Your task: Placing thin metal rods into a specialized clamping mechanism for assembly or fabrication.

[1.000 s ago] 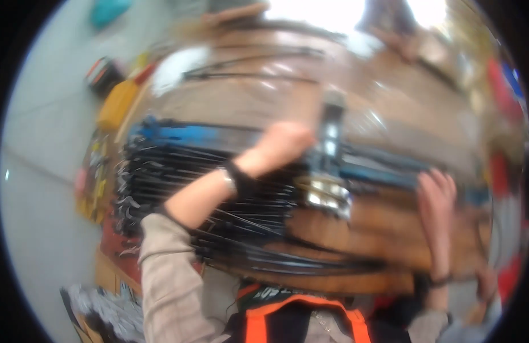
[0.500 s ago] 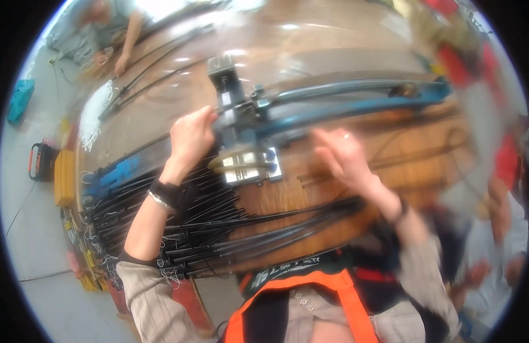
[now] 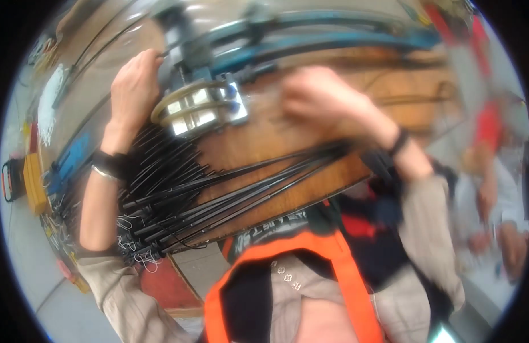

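Observation:
My left hand is closed beside the left side of a bench-mounted machine. Its fingertips lie against or near the machine's dark upright part; what they hold, if anything, is hidden. Below that part sits a shiny metal block with curved yellowish tubes around it. My right hand hangs over the wooden tabletop to the right of the block, apart from it. Motion smears its fingers, so their grip is unclear. Long blue rails run from the machine to the right.
Many thin black rods with white strings at their left ends lie across the near table. A white bundle of strings is at the far left, above a blue piece. A yellow box stands beside the table. Other people are at the right.
The view has shifted, so the machine and rods appear higher and further left. My right hand's fingers, stretched out before, now look drawn in and blurred. My left hand stays beside the machine.

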`<state>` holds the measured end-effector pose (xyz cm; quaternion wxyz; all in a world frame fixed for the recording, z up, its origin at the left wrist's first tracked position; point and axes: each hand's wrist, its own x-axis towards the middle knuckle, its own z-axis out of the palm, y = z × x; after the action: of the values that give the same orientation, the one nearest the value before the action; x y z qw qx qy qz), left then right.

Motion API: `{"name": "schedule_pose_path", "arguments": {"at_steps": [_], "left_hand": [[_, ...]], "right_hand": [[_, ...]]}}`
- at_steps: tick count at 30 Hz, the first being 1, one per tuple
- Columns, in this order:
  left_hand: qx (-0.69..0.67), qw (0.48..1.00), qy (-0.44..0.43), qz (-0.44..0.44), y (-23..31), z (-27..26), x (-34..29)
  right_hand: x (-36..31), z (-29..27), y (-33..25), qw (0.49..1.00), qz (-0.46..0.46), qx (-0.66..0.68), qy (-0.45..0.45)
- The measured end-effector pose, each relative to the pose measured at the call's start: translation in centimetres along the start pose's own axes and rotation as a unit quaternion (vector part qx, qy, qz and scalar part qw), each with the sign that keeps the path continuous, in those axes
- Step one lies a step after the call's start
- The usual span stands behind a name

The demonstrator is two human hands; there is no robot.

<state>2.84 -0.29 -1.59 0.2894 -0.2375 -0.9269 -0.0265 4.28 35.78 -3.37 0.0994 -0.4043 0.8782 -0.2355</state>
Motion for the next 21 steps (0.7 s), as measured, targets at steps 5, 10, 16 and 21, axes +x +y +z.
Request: {"name": "schedule_pose_path", "arguments": {"at_steps": [5, 10, 16, 21], "left_hand": [[0.030, 0.992, 0.053, 0.108, -1.8, -0.2, 0.2], [0.094, 0.987, 0.038, 0.126, -2.9, -1.4, 0.3], [0.170, 0.981, 0.070, 0.068, -4.9, -3.2, -2.9], [-0.003, 0.984, -0.149, -0.095, 4.6, -8.2, -9.1]], "right_hand": [[-7.9, -0.1, -0.7, 0.974, -0.075, -0.192, -0.089], [-6.7, 2.7, 0.5, 0.966, -0.077, -0.239, 0.054], [-3.5, 4.6, -2.8, 0.990, -0.047, -0.111, 0.072], [-2.3, 5.0, -4.1, 0.999, -0.033, 0.016, 0.013]]}}
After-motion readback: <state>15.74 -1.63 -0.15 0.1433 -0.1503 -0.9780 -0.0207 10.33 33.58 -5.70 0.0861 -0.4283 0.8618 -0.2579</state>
